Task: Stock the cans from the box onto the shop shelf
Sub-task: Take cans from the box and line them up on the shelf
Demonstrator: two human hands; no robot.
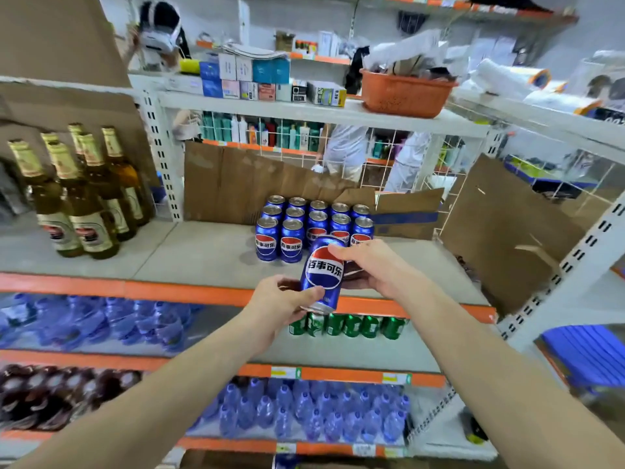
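Note:
A blue cola can (324, 272) with a red, white and blue logo is held in front of the shelf edge, tilted a little. My left hand (287, 301) grips its lower end and my right hand (368, 265) holds its upper right side. Behind it, several matching blue cans (291, 243) stand in rows on the grey shelf board (203, 255). An opened cardboard box (402, 211) with a blue stripe lies at the back right of the same shelf.
Brown beer bottles (81, 201) stand on the shelf's left. A cardboard sheet (507, 231) leans at the right. Green cans (351, 326) sit on the shelf below, with water bottles (304, 411) lower still. An orange basket (402, 93) is above. People stand behind the shelving.

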